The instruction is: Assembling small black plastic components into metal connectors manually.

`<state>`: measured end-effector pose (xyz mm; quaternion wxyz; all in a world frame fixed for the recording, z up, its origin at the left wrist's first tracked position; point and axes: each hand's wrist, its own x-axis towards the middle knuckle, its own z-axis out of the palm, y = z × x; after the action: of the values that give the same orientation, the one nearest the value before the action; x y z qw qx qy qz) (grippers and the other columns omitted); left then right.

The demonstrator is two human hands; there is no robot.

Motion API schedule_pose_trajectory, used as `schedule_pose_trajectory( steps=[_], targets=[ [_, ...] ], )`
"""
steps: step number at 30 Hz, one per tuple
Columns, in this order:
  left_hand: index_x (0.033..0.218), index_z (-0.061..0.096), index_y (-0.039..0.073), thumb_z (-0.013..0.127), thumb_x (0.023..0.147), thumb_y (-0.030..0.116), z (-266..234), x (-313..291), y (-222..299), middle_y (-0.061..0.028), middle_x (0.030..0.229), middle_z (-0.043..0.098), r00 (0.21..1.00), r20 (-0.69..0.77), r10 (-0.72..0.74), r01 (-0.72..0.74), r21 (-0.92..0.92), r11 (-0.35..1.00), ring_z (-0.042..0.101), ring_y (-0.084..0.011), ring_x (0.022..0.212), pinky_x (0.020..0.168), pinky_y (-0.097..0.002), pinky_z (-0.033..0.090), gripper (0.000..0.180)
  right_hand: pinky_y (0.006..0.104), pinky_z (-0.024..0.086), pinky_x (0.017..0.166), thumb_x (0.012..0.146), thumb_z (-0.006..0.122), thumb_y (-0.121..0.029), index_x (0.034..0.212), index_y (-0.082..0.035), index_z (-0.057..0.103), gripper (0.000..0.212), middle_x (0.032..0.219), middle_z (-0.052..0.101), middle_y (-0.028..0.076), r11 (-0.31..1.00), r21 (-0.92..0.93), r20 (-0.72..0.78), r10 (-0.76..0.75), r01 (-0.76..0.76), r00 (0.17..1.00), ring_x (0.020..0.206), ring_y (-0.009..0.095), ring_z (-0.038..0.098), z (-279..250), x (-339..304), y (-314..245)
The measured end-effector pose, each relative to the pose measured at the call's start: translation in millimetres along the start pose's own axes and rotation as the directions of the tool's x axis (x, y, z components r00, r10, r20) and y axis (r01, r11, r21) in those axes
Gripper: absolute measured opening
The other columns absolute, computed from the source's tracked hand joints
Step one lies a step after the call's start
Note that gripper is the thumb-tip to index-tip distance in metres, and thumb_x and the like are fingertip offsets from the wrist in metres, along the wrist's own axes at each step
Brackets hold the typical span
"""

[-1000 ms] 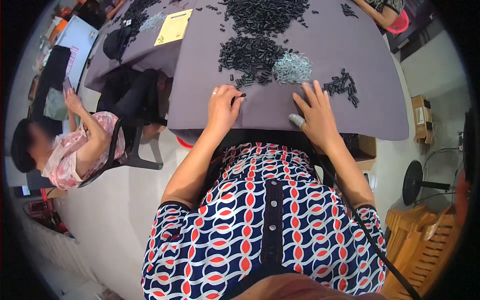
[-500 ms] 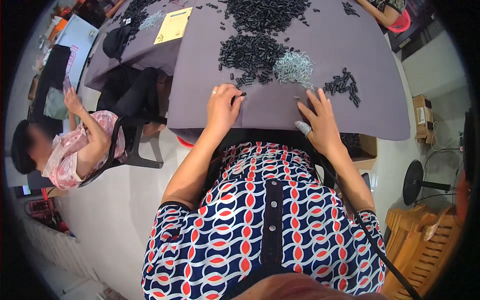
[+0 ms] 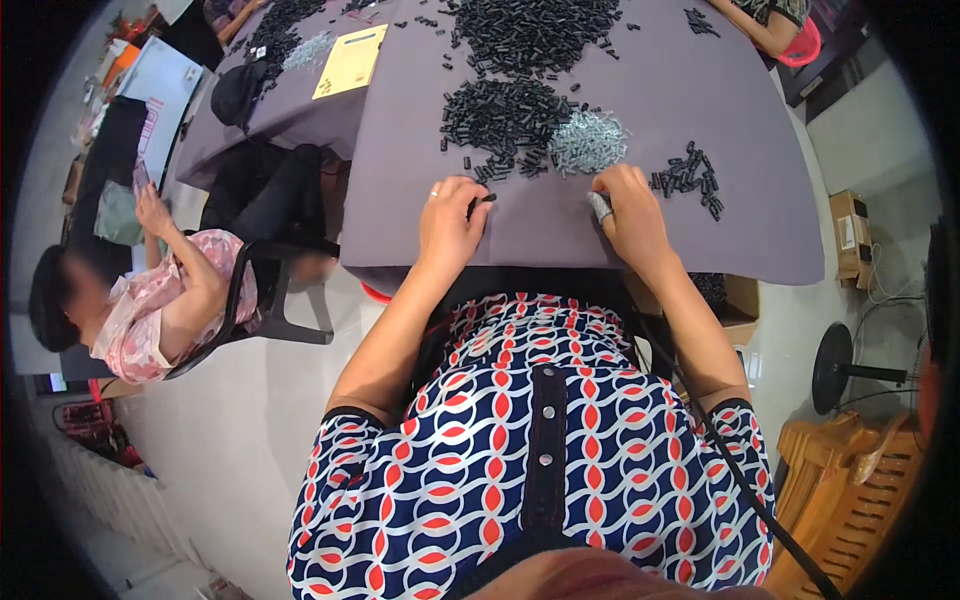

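My left hand [image 3: 450, 225] rests at the near part of the cloth-covered table, its thumb and fingertips closed on a small black cylindrical piece [image 3: 489, 198]. Farther out lies a heap of similar black pieces [image 3: 500, 115]. Against its right side sits a pile of small silvery screw-like parts [image 3: 590, 140]. At the near edge of that pile, my right hand [image 3: 636, 215] has its fingers bent together, with a grey covering on the thumb; anything between those fingertips is hidden. A smaller scatter of black pieces [image 3: 690, 180] lies just right of this hand.
Another large black heap [image 3: 535, 35] lies farther back on the grey tablecloth [image 3: 395, 170]. A yellow sheet [image 3: 350, 60] is at the left. One person [image 3: 200, 285] sits at left with a phone; others' arms show at the far edges. A black fan [image 3: 832, 367] stands right.
My right hand has gone from spread fingers on the cloth to bent, closed fingers at the silvery pile. The left hand still holds its black piece.
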<state>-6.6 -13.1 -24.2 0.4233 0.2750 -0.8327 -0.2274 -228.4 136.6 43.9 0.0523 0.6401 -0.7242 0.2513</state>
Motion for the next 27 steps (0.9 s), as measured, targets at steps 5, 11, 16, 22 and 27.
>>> schedule_pose_trajectory(
  steps=[5, 11, 16, 22, 27],
  targets=[
    [0.094, 0.066, 0.003, 0.074, 0.081, 0.005, 15, 3, 8, -0.0100, 0.087, 0.064, 0.991, 0.037, -0.128, 0.133, -0.213, 0.968, 0.062, -0.0241, 0.076, 0.068, -0.0351, 0.050, 0.016, 0.0298, 0.051, 0.068, 0.088, 0.065, 0.002, 0.096, 0.000, 0.063, 0.009, 0.089, 0.068, 0.005, 0.663, 0.680, 0.172, 0.270, -0.313, 0.947, 0.079, 0.017, 0.066, 15, 4, 16],
    [0.103, 0.068, 0.003, 0.070, 0.089, 0.000, 38, 15, 54, 0.0019, 0.083, 0.064, 0.978, 0.129, -0.163, 0.208, -0.622, 0.755, 0.057, -0.0045, 0.074, 0.068, -0.0208, 0.048, 0.014, 0.0250, 0.053, 0.068, 0.091, 0.065, 0.001, 0.098, 0.000, 0.064, 0.008, 0.088, 0.068, 0.005, 0.331, 0.851, 0.351, 0.220, -0.408, 0.910, 0.077, 0.011, 0.066, 13, 18, 2],
    [0.102, 0.065, 0.000, 0.069, 0.090, 0.000, 45, 23, 64, -0.0011, 0.090, 0.067, 0.976, 0.172, -0.135, 0.217, -0.676, 0.705, 0.063, -0.0067, 0.079, 0.073, -0.0218, 0.052, 0.013, 0.0247, 0.053, 0.068, 0.089, 0.065, 0.002, 0.104, -0.001, 0.061, 0.016, 0.087, 0.068, 0.004, 0.235, 0.885, 0.361, 0.201, -0.402, 0.911, 0.076, 0.012, 0.066, 8, 19, -4],
    [0.102, 0.064, -0.001, 0.069, 0.089, -0.002, 53, 29, 59, -0.0006, 0.088, 0.068, 0.933, 0.303, -0.195, 0.361, -0.773, 0.522, 0.064, -0.0073, 0.077, 0.071, -0.0223, 0.053, 0.014, 0.0254, 0.052, 0.067, 0.083, 0.061, 0.008, 0.109, -0.002, 0.059, 0.028, 0.087, 0.067, 0.004, 0.452, 0.819, 0.276, 0.226, -0.352, 0.934, 0.075, 0.011, 0.064, 8, 13, -7],
    [0.099, 0.063, 0.000, 0.070, 0.087, -0.001, 66, 35, 49, -0.0017, 0.084, 0.067, 0.879, 0.374, -0.295, 0.464, -0.812, 0.353, 0.062, -0.0069, 0.073, 0.066, -0.0218, 0.052, 0.014, 0.0281, 0.050, 0.066, 0.080, 0.061, 0.010, 0.114, -0.007, 0.059, 0.038, 0.083, 0.065, 0.005, 0.872, 0.477, -0.045, 0.147, -0.108, 0.988, 0.072, 0.013, 0.062, 16, 9, -18]
  ],
)
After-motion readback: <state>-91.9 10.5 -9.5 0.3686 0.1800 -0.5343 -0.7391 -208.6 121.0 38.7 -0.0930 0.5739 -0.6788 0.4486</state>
